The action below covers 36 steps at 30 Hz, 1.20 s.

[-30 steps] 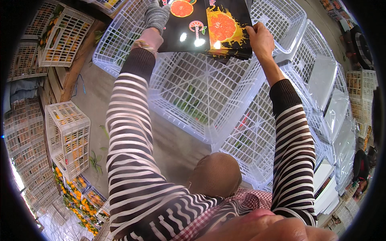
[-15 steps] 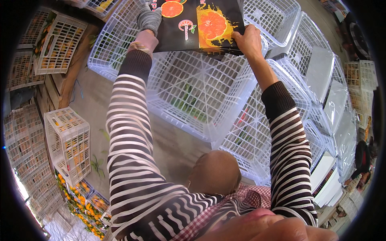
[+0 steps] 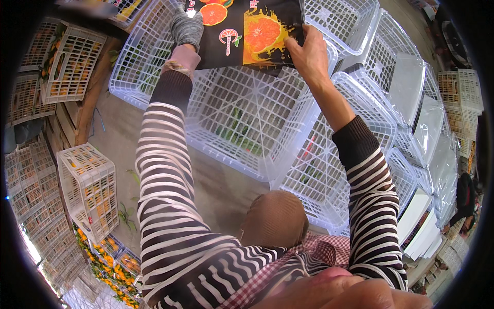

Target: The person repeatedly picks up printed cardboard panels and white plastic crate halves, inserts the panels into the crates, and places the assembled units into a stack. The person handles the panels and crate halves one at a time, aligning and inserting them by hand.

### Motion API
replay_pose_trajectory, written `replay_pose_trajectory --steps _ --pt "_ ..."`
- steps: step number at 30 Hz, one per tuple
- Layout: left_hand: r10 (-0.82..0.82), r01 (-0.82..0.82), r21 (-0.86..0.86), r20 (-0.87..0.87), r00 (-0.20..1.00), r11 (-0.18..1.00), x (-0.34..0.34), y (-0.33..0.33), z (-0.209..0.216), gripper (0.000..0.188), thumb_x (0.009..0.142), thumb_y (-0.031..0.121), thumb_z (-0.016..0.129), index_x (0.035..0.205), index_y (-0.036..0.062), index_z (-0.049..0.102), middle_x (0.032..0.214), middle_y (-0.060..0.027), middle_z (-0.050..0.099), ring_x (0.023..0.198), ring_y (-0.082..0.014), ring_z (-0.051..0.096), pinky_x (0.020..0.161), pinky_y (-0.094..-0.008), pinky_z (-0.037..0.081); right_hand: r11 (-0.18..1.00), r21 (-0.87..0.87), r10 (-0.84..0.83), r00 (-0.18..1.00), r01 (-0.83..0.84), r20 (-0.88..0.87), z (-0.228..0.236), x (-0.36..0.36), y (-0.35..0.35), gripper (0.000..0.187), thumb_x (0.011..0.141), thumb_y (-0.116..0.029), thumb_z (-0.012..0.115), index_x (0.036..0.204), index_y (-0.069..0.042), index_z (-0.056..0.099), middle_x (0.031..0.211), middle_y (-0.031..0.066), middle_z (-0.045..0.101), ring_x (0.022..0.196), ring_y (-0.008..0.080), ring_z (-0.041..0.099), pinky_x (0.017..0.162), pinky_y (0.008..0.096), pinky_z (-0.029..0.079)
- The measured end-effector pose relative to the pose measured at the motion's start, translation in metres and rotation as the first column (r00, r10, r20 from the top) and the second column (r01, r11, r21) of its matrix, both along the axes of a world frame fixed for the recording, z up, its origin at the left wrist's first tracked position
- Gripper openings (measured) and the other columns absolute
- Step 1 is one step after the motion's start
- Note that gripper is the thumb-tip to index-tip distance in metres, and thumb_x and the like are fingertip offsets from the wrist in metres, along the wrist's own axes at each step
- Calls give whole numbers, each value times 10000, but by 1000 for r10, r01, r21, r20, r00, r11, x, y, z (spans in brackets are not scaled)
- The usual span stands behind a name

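Observation:
My left hand (image 3: 187, 32), in a grey knit glove, grips the left edge of a black cardboard piece (image 3: 218, 54) printed with orange citrus slices and a yellow splash. On its right edge my bare right hand (image 3: 312, 51) is closed, thumb on the printed face and fingers behind. The top of the cardboard runs out of the picture, so I cannot tell whether it is a folded box or a sheet. Below it stands a large clear plastic basket (image 3: 229, 159) with slatted walls; some green leaves show through its mesh.
More clear baskets stand left (image 3: 126, 85), at the upper right (image 3: 368, 31) and beside my right arm (image 3: 321, 201). White sheets (image 3: 414, 221) lie on the right. A cream crate (image 3: 85, 165) and stacked crates of orange fruit (image 3: 74, 62) line the left. My knee (image 3: 275, 219) is in front.
The cardboard has shifted slightly left, and both hands have moved with it. My right hand has turned a little, showing more of its back. The baskets stay where they were.

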State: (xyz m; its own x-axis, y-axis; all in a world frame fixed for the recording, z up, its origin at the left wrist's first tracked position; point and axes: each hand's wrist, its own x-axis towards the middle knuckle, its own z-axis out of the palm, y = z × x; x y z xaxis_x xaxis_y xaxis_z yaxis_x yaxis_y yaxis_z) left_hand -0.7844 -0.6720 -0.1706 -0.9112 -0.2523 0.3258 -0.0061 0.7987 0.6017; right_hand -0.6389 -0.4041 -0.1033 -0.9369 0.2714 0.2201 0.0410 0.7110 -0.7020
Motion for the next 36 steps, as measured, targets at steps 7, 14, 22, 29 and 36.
replay_pose_trajectory --steps 7,14,22,29,36 --pt "-133 143 177 -66 989 974 -22 -22 -30 599 776 253 718 1264 -4 485 1141 -158 624 1027 -244 606 854 -355 475 463 -880 191 957 108 218 18 -18 1 213 871 -96 603 1052 9 563 920 100 640 747 176 650 556 260 553" --pt "-234 113 552 154 960 826 15 -33 -3 619 822 332 685 1307 38 436 701 1 530 551 -107 491 448 -280 392 300 -933 389 868 197 308 13 21 36 190 901 -89 582 1070 -15 536 943 94 629 740 157 629 562 268 571" --pt "-430 16 615 532 729 788 106 -74 22 329 830 330 707 1045 94 633 831 -5 621 728 -66 549 650 -234 451 87 -954 226 927 287 299 5 128 27 235 869 -88 596 1098 -44 565 948 60 649 744 146 630 549 296 544" --pt "-489 314 684 72 869 659 129 -32 32 390 860 141 660 1211 6 555 1052 -14 625 884 -90 580 800 -234 466 595 -801 224 970 -61 92 -24 100 51 238 823 -114 617 1032 -2 587 787 31 632 618 105 558 516 257 442" --pt "-285 202 415 148 947 887 45 -43 46 395 838 101 665 1204 11 546 960 -54 648 736 -113 591 640 -254 505 992 -127 31 979 -5 201 -22 -5 28 476 743 -314 671 1037 58 633 990 250 659 922 367 646 849 393 510"
